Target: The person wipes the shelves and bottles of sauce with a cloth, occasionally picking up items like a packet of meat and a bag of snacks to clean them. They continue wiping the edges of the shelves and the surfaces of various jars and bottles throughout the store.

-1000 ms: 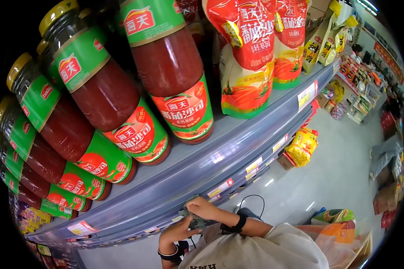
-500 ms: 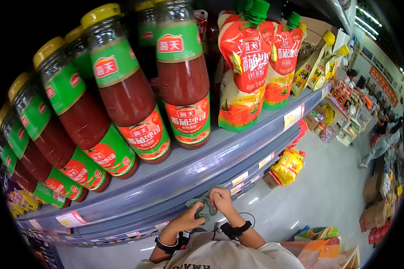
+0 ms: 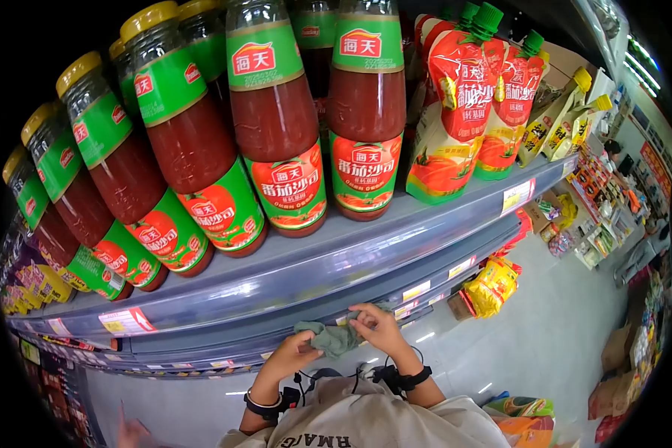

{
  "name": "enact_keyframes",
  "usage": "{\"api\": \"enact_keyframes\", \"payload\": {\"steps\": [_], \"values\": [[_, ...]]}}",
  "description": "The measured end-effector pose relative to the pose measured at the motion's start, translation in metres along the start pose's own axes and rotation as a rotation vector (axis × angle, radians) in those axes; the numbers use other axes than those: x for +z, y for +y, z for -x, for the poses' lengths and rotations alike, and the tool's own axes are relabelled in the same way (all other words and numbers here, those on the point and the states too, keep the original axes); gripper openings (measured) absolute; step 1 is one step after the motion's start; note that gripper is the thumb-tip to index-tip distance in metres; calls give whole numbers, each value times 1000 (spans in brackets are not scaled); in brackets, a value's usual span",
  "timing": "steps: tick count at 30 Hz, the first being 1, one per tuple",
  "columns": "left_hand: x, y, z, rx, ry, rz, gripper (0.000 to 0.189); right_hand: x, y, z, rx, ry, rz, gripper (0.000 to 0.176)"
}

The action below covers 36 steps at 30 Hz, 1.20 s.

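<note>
A crumpled grey-green cloth (image 3: 334, 340) hangs between my two hands, in front of the lower shelf edges. My left hand (image 3: 294, 354) pinches its left side between thumb and fingers. On the other side, my right hand (image 3: 378, 328) grips the cloth's right part, its fingers bent. Just above is the shelf with a row of glass ketchup bottles (image 3: 366, 112), which have yellow caps and green and red labels. Red ketchup pouches (image 3: 455, 119) with green caps stand to their right. Neither hand touches the bottles or pouches.
The grey shelf edge (image 3: 336, 257) curves across the view, bearing price tags (image 3: 127, 322). Yellow packets (image 3: 493, 285) sit low at the right, by the aisle floor (image 3: 552, 321). Cardboard boxes (image 3: 616, 396) line the far right. A blurred hand-like shape (image 3: 131, 431) shows at lower left.
My hands have moved slightly apart, and the bunched cloth is more spread out between them. The view has shifted, so the bottles and pouches appear farther right.
</note>
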<state>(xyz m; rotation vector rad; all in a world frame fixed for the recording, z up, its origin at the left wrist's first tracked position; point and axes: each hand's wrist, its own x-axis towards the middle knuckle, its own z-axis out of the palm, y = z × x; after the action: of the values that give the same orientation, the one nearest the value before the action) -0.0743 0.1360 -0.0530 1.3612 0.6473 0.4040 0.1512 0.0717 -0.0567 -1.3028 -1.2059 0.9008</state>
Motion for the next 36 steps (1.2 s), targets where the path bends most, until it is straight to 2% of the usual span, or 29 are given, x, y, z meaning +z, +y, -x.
{"api": "enact_keyframes", "payload": {"steps": [1, 4, 6, 8, 12, 14, 15, 16, 18, 20, 22, 24, 26, 29, 33, 34, 36], "values": [[-6, -13, 2, -28, 34, -81, 17, 1, 3, 0, 10, 9, 5, 34], [-7, -8, 11, -76, 124, -36, 13, 2, -3, -1, -2, 40, 59, 36], [-5, 20, 22, -117, 155, -51, 12, 6, -14, 0, -22, 56, 105, 38], [-4, 25, 31, -163, 191, -62, 14, 12, -23, 1, -3, 119, 388, 41], [-6, 27, 42, -155, 254, -244, 24, 16, -14, 0, -27, 164, 527, 40], [-7, 29, 47, -155, 291, -293, 28, 11, -18, 0, -20, 134, 398, 38], [-9, 27, 49, -142, 291, -232, 29, 7, -8, 0, -52, 127, 253, 36], [-10, 26, 52, -127, 292, -171, 30, 1, -7, 1, -57, 106, 250, 36], [-16, 28, 59, -143, 310, -160, 30, -11, -12, 1, 37, 120, 62, 29], [-23, 36, 69, -160, 332, -149, 30, -17, -25, 2, 48, 255, -83, 28], [-29, 50, 79, -263, 334, -143, 29, -28, -27, 2, 66, 316, -104, 23], [-37, 51, 88, -259, 391, -140, 30, -36, -30, 1, 28, 375, -158, 17], [-43, 53, 96, -165, 492, -10, 31, -44, -22, 0, 37, 442, -173, 11], [-47, 61, 105, -55, 539, 124, 29, -45, -35, -2, -3, 428, -264, 13], [-43, 72, 108, 81, 588, 152, 31, -42, -41, -2, -56, 420, -121, 11], [-44, 73, 111, 87, 592, 154, 31, -41, -43, -1, -85, 403, -40, 11], [-46, 71, 114, 178, 454, 141, 23, -45, -41, 3, -102, 377, -44, 11]]}}
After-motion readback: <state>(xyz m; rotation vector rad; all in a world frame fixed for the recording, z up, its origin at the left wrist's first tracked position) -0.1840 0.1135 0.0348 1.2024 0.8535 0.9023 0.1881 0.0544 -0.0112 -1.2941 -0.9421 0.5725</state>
